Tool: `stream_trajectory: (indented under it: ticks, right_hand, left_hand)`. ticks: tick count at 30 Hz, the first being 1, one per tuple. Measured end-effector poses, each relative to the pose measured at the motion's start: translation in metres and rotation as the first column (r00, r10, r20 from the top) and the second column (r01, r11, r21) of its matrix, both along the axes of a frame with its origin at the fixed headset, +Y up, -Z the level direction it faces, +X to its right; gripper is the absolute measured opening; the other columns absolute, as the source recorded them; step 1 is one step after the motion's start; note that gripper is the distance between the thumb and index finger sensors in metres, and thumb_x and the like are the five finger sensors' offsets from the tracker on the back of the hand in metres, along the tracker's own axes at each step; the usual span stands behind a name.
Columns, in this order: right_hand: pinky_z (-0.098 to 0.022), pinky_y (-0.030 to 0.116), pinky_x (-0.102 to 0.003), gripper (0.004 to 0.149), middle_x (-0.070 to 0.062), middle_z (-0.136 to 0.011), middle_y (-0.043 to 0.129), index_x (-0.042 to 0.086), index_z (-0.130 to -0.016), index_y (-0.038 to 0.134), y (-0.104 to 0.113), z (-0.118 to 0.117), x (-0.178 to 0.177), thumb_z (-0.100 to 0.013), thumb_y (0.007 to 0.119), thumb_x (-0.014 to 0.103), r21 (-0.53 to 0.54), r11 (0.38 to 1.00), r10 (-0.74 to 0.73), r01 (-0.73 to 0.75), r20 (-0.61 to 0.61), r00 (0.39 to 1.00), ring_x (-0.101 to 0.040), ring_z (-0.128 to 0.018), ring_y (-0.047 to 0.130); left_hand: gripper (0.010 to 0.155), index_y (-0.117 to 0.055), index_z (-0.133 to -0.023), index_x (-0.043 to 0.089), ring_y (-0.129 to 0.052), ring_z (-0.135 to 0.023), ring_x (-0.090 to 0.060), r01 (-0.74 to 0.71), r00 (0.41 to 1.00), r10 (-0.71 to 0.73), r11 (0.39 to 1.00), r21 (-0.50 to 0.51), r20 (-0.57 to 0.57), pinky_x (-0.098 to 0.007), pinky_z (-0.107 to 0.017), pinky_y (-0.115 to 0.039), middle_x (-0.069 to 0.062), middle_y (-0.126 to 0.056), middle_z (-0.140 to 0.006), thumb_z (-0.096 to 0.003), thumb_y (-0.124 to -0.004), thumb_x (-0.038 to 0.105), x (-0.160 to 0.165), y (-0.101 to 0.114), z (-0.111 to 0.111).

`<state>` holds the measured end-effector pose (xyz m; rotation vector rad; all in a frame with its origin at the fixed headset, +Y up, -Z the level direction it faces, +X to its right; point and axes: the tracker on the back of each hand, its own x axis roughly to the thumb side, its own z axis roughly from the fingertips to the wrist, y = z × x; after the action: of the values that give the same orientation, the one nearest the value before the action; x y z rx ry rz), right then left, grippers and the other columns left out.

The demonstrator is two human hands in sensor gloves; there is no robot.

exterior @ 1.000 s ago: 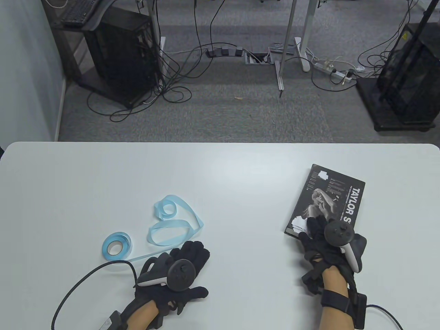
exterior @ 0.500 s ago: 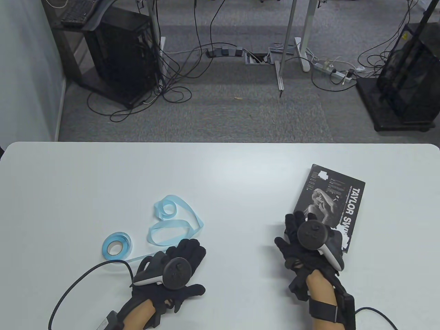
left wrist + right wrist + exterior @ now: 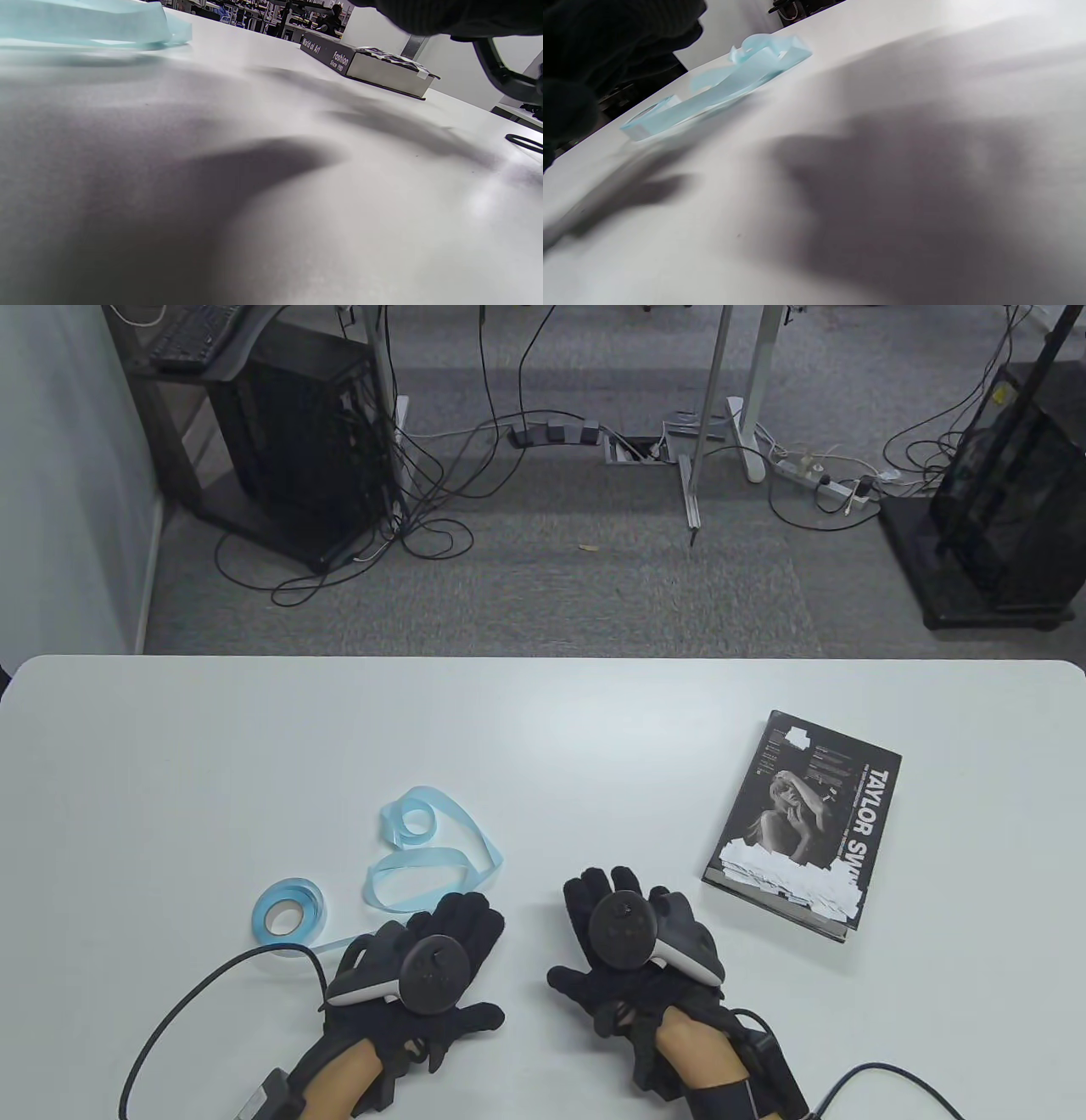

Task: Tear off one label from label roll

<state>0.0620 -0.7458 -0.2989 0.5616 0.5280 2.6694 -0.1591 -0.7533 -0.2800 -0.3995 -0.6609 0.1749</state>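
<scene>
Left hand: the left hand [image 3: 424,976] lay palm down near the front edge of the table [image 3: 543,729], a tracker strapped over its back. Its fingers were spread and flat, the thumb stuck out to the right, and it gripped nothing that showed.
Right hand: the right hand [image 3: 624,959] sat just beside the left one, the two apart with bare table between them. Its fingers were spread too, the thumb pointing left, and it held nothing. In the right wrist view only a dark glove showed at the top left corner, with a broad shadow across the tabletop.
Label roll: the label roll [image 3: 288,909], pale blue, stood on the table to the left of the left hand, near it but not touched by it.
Loose strip: a long loose strip [image 3: 433,857] of the same blue backing ran from the roll past the left fingertips and curled into loops beyond them. Whether the fingers pressed on the strip could not be told. The loops showed again in the right wrist view [image 3: 734,80] and at the top left of the left wrist view [image 3: 85,23].
Book: a dark book [image 3: 802,823] lay flat on the right part of the table, well apart from the right hand, with white labels stuck along its near edge. The left wrist view [image 3: 369,63] showed its spine.
Cable: a black cable [image 3: 187,1010] looped from the left wrist.
</scene>
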Motion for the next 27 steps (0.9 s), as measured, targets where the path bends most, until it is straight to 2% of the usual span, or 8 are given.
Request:
stream_trajectory:
  ticks: [4, 9, 13, 18, 27]
  right_hand:
    - [-0.058, -0.007, -0.065, 0.089, -0.007, -0.105, -0.006, 0.03, -0.095, -0.001, -0.006, 0.004, -0.011, -0.045, 0.066, 0.062, -0.024, 0.998, 0.059, -0.06, -0.043, 0.997, -0.037, -0.095, -0.013]
    - [-0.058, -0.007, -0.065, 0.09, -0.007, -0.104, -0.007, 0.03, -0.094, -0.002, -0.012, 0.002, -0.013, -0.044, 0.066, 0.062, -0.04, 0.996, 0.076, -0.077, -0.043, 0.996, -0.037, -0.094, -0.014]
    - [-0.058, -0.008, -0.065, 0.09, -0.007, -0.104, -0.008, 0.03, -0.094, -0.002, -0.015, 0.001, -0.012, -0.045, 0.066, 0.062, -0.047, 0.995, 0.088, -0.09, -0.039, 0.995, -0.037, -0.094, -0.014]
    - [-0.058, -0.008, -0.064, 0.09, -0.006, -0.104, -0.009, 0.031, -0.093, -0.003, -0.02, 0.0, -0.015, -0.044, 0.066, 0.063, -0.062, 0.991, 0.115, -0.118, -0.048, 0.992, -0.036, -0.094, -0.015]
    - [-0.057, -0.011, -0.063, 0.091, -0.005, -0.103, -0.011, 0.033, -0.093, -0.003, -0.027, -0.006, -0.017, -0.044, 0.067, 0.062, -0.058, 0.98, 0.19, -0.193, -0.051, 0.981, -0.035, -0.092, -0.019]
  left_hand:
    - [0.096, 0.003, -0.103, 0.018, -0.003, -0.106, -0.041, 0.011, 1.0, -0.011, 1.0, -0.003, -0.005, -0.063, -0.07, -0.017, -0.013, 0.007, -0.111, -0.0489, -0.062, 0.064, -0.001, -0.005, -0.007]
    - [0.096, 0.003, -0.104, 0.018, -0.002, -0.106, -0.04, 0.018, 1.0, -0.019, 0.999, -0.046, -0.025, -0.064, -0.071, -0.017, -0.013, 0.007, -0.111, -0.0493, -0.062, 0.064, -0.002, -0.016, -0.016]
    - [0.096, 0.002, -0.104, 0.018, -0.003, -0.107, -0.04, 0.036, 0.998, -0.037, 0.999, -0.03, -0.043, -0.064, -0.071, -0.017, -0.013, 0.007, -0.112, -0.0495, -0.061, 0.065, -0.004, -0.021, -0.02]
    - [0.095, 0.003, -0.104, 0.019, -0.002, -0.107, -0.04, 0.033, 0.998, -0.037, 0.997, -0.066, -0.05, -0.064, -0.071, -0.017, -0.012, 0.007, -0.112, -0.0499, -0.061, 0.065, -0.006, -0.028, -0.023]
    - [0.095, 0.002, -0.105, 0.019, -0.002, -0.107, -0.04, 0.025, 0.998, -0.026, 1.0, -0.014, -0.061, -0.065, -0.071, -0.017, -0.012, 0.007, -0.112, -0.0502, -0.061, 0.065, -0.015, -0.03, -0.03]
